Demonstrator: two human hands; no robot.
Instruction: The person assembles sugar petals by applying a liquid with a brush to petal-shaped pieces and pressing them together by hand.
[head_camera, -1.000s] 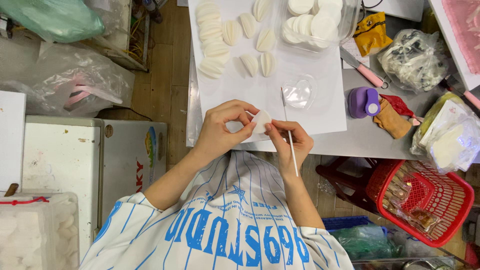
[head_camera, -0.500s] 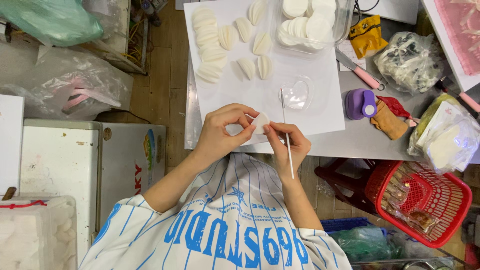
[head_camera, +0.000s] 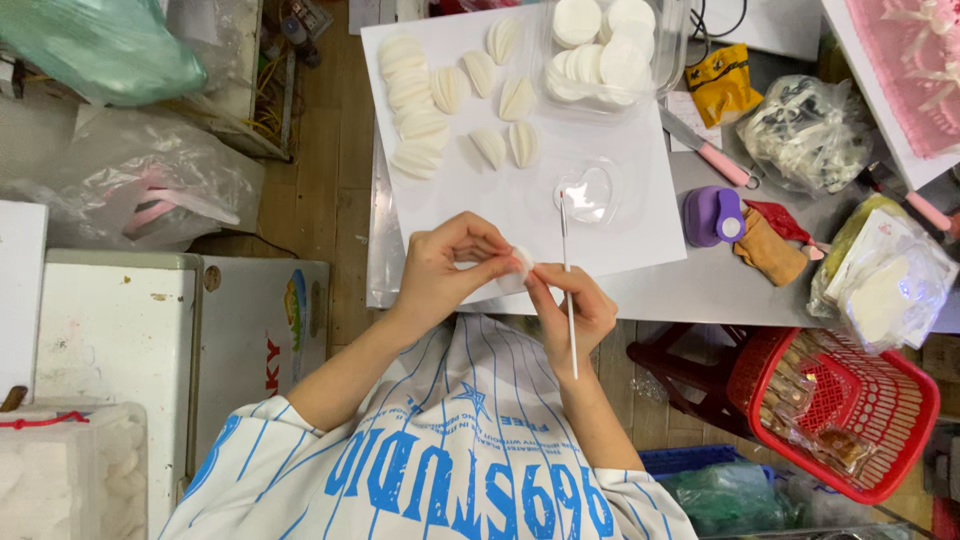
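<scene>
Pointing tableward, white stick (head_camera: 567, 280) near-upright

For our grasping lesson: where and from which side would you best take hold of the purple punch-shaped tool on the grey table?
Grip the purple punch-shaped tool across its rounded body, coming from above: it lies apart from the brown cloth and white paper sheet, sides exposed.

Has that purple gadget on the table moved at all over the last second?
No. The purple punch keeps its place on the grey table, just right of the white sheet and beside the brown pouch.
</scene>
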